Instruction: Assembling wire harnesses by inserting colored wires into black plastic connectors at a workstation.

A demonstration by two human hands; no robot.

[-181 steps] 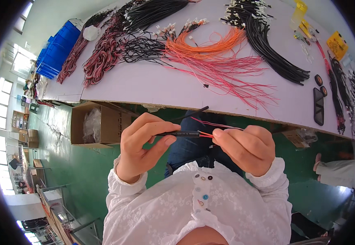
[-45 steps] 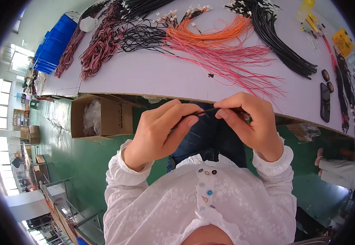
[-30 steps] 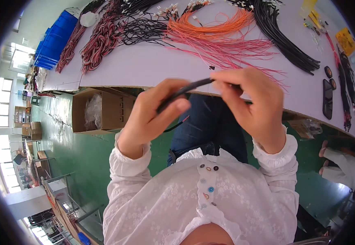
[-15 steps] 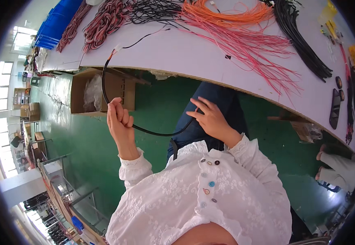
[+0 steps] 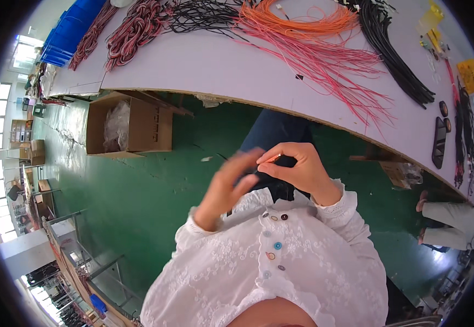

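Just above the lap, the right hand (image 5: 301, 168) pinches a thin orange-and-black wire end (image 5: 273, 158) between thumb and bent forefinger, the tip slim and slightly glossy. Close on its left, the left hand (image 5: 227, 186) is blurred, fingers reaching toward that pinch with the thumb held apart; whether it grips anything I cannot tell. The rest of the wire is mostly hidden by the fingers.

Under the hands are dark blue denim trousers (image 5: 280, 131), and nearer the body a white blouse (image 5: 237, 256) with raised floral embroidery, ruffled cuffs and mismatched round buttons (image 5: 277, 246).

Beyond the hands runs a smooth, pale tabletop (image 5: 204, 65) with a raw, fibrous brown edge. Straight ahead on it, fine pink wires (image 5: 329, 71) fan out loosely beside a curved sheaf of orange wires (image 5: 297, 27). Ahead and to the right lies a thick, arching bundle of matte black cables (image 5: 395, 60); ahead and to the left sit ropy, twisted red-and-black hanks (image 5: 133, 38).

Left of the hands, beneath the table's edge, a corrugated cardboard box (image 5: 152, 128) holds crumpled clear plastic (image 5: 117, 128). Below everything spreads a glossy green floor (image 5: 155, 218).
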